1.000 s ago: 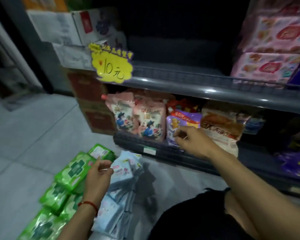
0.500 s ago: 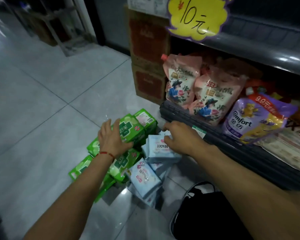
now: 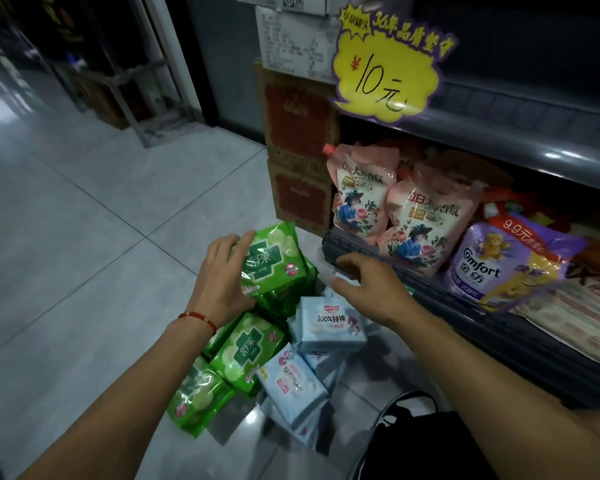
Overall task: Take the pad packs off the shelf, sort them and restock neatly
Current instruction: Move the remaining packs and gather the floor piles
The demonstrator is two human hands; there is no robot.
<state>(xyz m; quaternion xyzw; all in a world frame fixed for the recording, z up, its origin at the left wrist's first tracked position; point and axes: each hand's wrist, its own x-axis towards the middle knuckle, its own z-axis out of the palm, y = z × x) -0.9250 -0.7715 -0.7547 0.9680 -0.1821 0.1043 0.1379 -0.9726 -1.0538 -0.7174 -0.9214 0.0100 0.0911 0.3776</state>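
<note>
Several green pad packs and several pale blue pad packs lie heaped on the tiled floor in front of the bottom shelf. My left hand grips the top green pad pack, fingers over its far edge and thumb at its near edge, and tilts it up off the heap. My right hand hovers just above the blue packs with its fingers relaxed and holds nothing.
The dark bottom shelf at right carries pink pouches and a purple Comfort pouch. A yellow price sign hangs from the shelf above. Brown cartons stand stacked behind the heap. Grey floor tiles lie left.
My left hand has closed round the top green pack and tilted it up. My right hand came down from the shelf to the blue packs, then lifted off them.
</note>
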